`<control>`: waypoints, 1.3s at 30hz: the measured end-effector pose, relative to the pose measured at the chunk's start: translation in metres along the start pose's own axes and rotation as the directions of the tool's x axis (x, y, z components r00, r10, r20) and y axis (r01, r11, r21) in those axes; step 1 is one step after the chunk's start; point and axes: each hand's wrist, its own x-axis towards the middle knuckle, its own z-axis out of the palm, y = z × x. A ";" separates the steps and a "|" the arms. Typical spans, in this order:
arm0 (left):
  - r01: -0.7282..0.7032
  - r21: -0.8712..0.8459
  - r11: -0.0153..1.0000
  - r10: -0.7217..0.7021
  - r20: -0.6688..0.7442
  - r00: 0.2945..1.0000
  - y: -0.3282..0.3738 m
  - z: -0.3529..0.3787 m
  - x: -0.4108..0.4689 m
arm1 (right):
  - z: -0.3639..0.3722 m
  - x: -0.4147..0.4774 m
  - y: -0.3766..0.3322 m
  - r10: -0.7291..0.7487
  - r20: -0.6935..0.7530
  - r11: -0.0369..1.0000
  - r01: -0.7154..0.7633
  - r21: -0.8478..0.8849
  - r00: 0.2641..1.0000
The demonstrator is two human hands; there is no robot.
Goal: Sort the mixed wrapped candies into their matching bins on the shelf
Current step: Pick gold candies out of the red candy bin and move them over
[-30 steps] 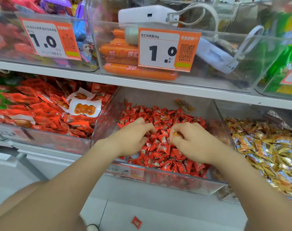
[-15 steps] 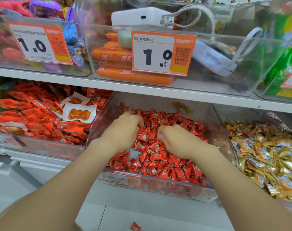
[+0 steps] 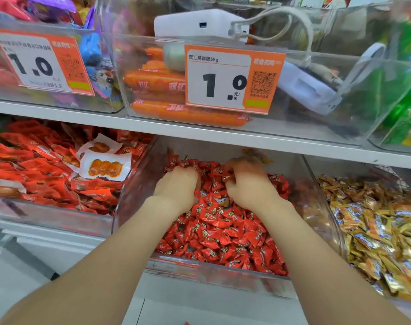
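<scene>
Red candies (image 3: 223, 233) fill the clear bin (image 3: 134, 188); near its back edge the left hand (image 3: 176, 186) curls its fingers into them, grip unclear, while the right hand (image 3: 249, 184) pinches a gold-wrapped candy (image 3: 226, 177) in its fingers.

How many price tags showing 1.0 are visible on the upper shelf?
2. The left tag hangs on the upper left bin; the middle tag on the sausage bin. Another may be cut off at the right edge.

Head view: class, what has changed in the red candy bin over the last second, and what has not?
Both the left hand and right hand moved toward the back of the bin, digging into the red candies. Whether either gripped one is unclear. The gold candies alongside stayed put.
</scene>
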 end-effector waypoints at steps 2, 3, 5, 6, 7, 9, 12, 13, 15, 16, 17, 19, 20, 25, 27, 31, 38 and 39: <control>0.007 0.001 1.000 -0.007 0.038 0.999 -0.001 0.000 -0.001 | 0.005 0.005 0.001 0.000 0.073 1.000 0.002 -0.031 0.997; 0.004 0.003 1.000 -0.004 0.058 0.998 -0.001 0.000 -0.001 | 0.005 0.006 0.002 0.010 0.094 1.000 -0.007 -0.029 0.996; 0.007 -0.028 1.000 -0.005 0.089 0.996 -0.001 -0.002 -0.003 | 0.007 0.008 0.002 0.036 0.119 0.999 -0.034 -0.015 0.992; 0.011 -0.053 0.999 -0.007 0.089 0.996 -0.001 -0.004 -0.003 | 0.006 0.009 0.002 0.046 0.128 0.999 -0.046 -0.001 0.991; 0.026 -0.074 0.997 -0.020 0.079 0.997 -0.002 -0.005 -0.003 | 0.003 0.009 0.001 0.050 0.126 0.998 -0.054 0.023 0.991; 0.074 -0.103 0.992 -0.071 0.038 0.997 -0.003 -0.010 -0.003 | -0.003 0.008 0.000 0.063 0.104 0.995 -0.070 0.067 0.993; 0.070 -0.137 0.988 -0.076 -0.034 0.997 -0.006 -0.013 -0.001 | -0.011 0.006 0.000 0.127 0.056 0.988 -0.131 0.083 0.990; 0.059 -0.133 0.989 -0.065 -0.039 0.997 -0.006 -0.012 -0.001 | -0.014 0.005 0.000 0.159 0.029 0.982 -0.161 0.094 0.987; 0.037 -0.121 0.992 -0.042 -0.039 0.998 -0.006 -0.011 -0.002 | -0.022 0.003 -0.002 0.218 0.006 0.968 -0.217 0.128 0.976; 0.027 -0.113 0.993 -0.031 -0.035 0.999 -0.005 -0.010 -0.002 | -0.026 0.001 -0.003 0.233 0.017 0.962 -0.233 0.143 0.972; 0.014 -0.100 0.995 -0.016 -0.019 1.000 -0.005 -0.010 -0.002 | -0.028 0.000 -0.004 0.231 0.033 0.961 -0.234 0.147 0.972; -0.017 -0.091 0.996 0.020 0.031 0.999 -0.005 -0.009 -0.001 | -0.032 -0.004 -0.006 0.205 0.072 0.967 -0.213 0.137 0.976; -0.027 -0.099 0.995 0.033 0.062 0.997 -0.006 -0.009 -0.001 | -0.032 -0.006 -0.006 0.194 0.088 0.970 -0.204 0.132 0.977; -0.052 -0.103 0.993 0.060 0.074 0.995 -0.014 -0.001 0.003 | -0.021 -0.007 0.003 0.159 0.072 0.980 -0.167 0.112 0.985; -0.054 -0.094 0.994 0.061 0.078 0.995 -0.013 0.004 0.003 | -0.019 -0.009 0.008 0.140 0.102 0.987 -0.147 0.070 0.985; -0.066 -0.066 0.996 0.068 0.039 0.997 -0.005 0.004 0.001 | -0.024 -0.017 0.013 0.108 0.111 0.992 -0.114 0.051 0.988; 0.038 -0.169 0.985 -0.043 -0.026 0.999 0.009 -0.017 -0.003 | -0.032 -0.023 0.004 -0.026 0.156 0.999 0.020 0.044 0.987; 0.059 -0.188 0.980 -0.065 -0.026 0.998 0.008 -0.018 -0.002 | -0.031 -0.025 0.000 -0.071 0.177 0.993 0.052 0.108 0.982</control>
